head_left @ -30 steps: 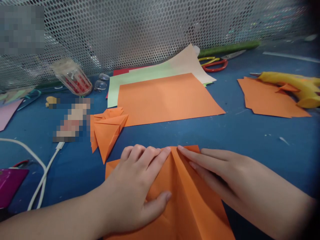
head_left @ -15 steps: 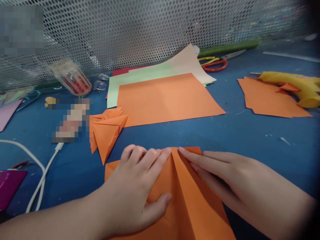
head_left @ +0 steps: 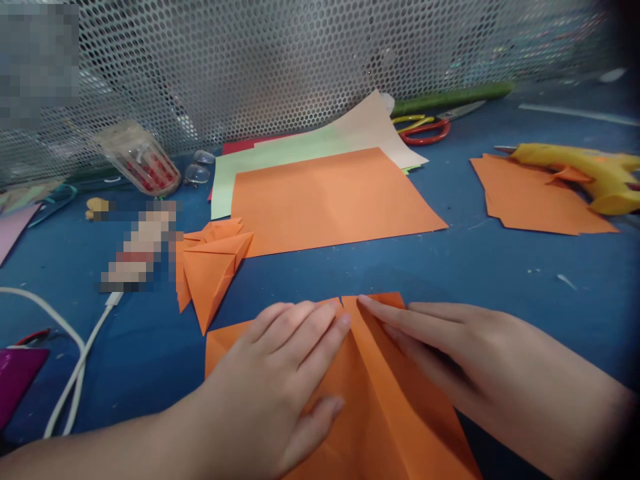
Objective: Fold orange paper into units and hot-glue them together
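Note:
A large sheet of orange paper (head_left: 385,400) lies on the blue table in front of me, with a raised fold running lengthwise down its middle. My left hand (head_left: 290,373) rests on the left part of the sheet, palm down, fingers stretched out and the index fingertip beside the fold. My right hand (head_left: 450,340) is on the right part, its index finger straight and touching the paper close to the far edge by the fold. The right hand's other fingers are partly hidden. Beyond the left hand lies a folded orange paper piece (head_left: 215,267).
Behind lie an orange sheet (head_left: 330,200), pale green paper (head_left: 225,180) and scissors (head_left: 425,132) against a perforated metal screen (head_left: 240,67). A yellow glue gun (head_left: 565,167) rests over orange paper (head_left: 520,200) at right. Left are a clear jar (head_left: 145,160) and white cable (head_left: 83,347).
My left fingertips have slid slightly toward me along the fold, uncovering a bit of the paper's far edge. The right hand stays nearly in place. The view has shifted a little.

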The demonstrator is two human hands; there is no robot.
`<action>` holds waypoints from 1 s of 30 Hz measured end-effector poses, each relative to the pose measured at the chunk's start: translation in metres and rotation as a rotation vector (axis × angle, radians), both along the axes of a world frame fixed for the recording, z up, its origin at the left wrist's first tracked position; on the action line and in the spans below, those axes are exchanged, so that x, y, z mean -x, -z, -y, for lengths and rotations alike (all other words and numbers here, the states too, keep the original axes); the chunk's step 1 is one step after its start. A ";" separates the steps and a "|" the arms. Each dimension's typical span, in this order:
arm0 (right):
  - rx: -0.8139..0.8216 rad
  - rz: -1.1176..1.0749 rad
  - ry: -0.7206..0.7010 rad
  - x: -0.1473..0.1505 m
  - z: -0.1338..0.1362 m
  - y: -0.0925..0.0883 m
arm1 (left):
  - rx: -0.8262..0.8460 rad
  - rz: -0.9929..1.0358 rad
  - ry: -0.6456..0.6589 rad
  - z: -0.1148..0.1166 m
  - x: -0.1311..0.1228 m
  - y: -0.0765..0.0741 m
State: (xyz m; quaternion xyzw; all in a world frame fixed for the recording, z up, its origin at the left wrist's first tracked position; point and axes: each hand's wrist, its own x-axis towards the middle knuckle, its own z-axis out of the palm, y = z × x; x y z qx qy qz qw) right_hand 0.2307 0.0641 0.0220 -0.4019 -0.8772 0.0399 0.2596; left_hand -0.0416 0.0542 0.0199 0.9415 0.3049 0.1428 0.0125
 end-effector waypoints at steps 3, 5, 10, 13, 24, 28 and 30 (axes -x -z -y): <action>0.014 0.004 -0.001 -0.001 -0.001 0.001 | 0.086 0.034 0.004 0.005 0.002 0.009; 0.039 0.007 -0.014 -0.002 -0.002 0.001 | 0.177 0.066 -0.006 0.008 0.005 0.013; 0.061 0.032 0.009 -0.005 -0.008 0.002 | 0.364 -0.115 0.024 0.004 0.010 -0.001; 0.092 0.010 0.020 -0.007 -0.013 0.003 | 0.390 -0.139 -0.044 0.001 0.008 -0.012; 0.224 -0.065 0.041 -0.008 -0.011 0.002 | 0.367 -0.065 -0.130 0.005 0.007 -0.005; 0.286 -0.101 0.024 -0.007 -0.012 -0.002 | 0.378 -0.069 -0.125 0.006 0.008 -0.008; 0.310 -0.112 0.011 -0.007 -0.013 -0.004 | 0.371 -0.081 -0.117 0.006 0.008 -0.007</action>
